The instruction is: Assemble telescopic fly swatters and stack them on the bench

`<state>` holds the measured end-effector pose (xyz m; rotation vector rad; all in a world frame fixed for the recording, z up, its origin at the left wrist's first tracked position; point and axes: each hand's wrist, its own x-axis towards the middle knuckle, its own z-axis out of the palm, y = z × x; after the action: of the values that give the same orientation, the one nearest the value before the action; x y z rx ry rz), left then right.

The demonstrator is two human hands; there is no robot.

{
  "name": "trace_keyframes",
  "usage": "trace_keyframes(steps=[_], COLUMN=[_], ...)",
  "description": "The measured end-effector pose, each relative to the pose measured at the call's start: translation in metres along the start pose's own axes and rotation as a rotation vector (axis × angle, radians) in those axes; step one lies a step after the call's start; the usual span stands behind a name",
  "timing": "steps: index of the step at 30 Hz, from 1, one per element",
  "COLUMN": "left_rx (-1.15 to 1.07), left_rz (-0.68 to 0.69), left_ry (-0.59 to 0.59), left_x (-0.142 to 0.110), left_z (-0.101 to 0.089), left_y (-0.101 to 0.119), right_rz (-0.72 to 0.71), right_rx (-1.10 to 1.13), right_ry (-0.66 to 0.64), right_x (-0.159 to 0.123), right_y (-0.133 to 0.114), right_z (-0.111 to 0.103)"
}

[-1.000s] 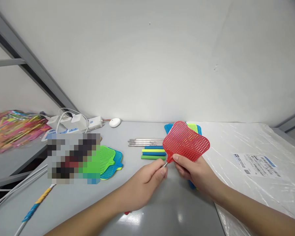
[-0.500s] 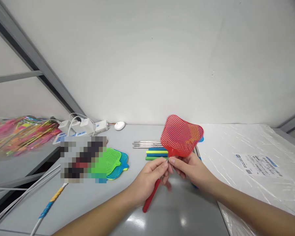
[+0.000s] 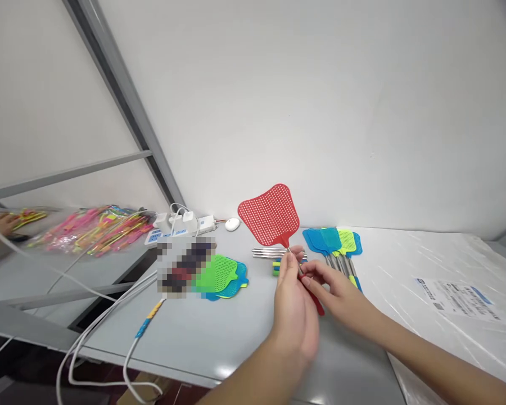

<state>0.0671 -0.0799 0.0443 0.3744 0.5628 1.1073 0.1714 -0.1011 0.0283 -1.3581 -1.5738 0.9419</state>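
A red fly swatter (image 3: 272,216) is held up over the table, its perforated head tilted to the left. My left hand (image 3: 294,306) is closed round the metal rod just below the head. Lower down, my right hand (image 3: 335,287) pinches the swatter near the top of its red handle, which slants down to the right. Behind my hands lie several metal rods (image 3: 270,253) and coloured handles (image 3: 277,267), partly hidden. Near my right hand are fly swatters with blue and yellow heads (image 3: 324,239) on metal rods.
Green and blue swatter heads (image 3: 223,275) are stacked at left beside a blurred patch. Behind them are a power strip (image 3: 181,232) and a white oval device (image 3: 232,224). Plastic-wrapped board (image 3: 438,253) covers the right side. Another person's hand (image 3: 2,225) is by bagged colourful items (image 3: 96,228).
The view has shifted left. The red swatter's head now leans left instead of right. My left hand has moved onto the rod, and my right hand has gone down from the head to the handle.
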Motion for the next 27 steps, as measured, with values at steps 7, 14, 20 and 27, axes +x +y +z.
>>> trace_keyframes(steps=[7,14,20,27], left_rx=[-0.026,0.074,0.059,0.112], left_rz=[0.231,0.191,0.127,0.015], left_ry=[0.008,0.052,0.056,-0.021], left_x=[-0.021,-0.025,-0.029,-0.032], left_z=[-0.024,-0.066,-0.087,-0.093], left_y=[-0.008,-0.025,-0.028,-0.022], right_rz=[-0.198,-0.303,-0.143,0.183], right_rx=[-0.684,-1.135,-0.973,-0.091], right_ry=[0.136,0.186,0.037,-0.216], right_x=[-0.045,-0.066,-0.072,-0.076], right_y=[0.007,0.035,0.034,0.020], right_z=[0.006,0.020,0.023,0.008])
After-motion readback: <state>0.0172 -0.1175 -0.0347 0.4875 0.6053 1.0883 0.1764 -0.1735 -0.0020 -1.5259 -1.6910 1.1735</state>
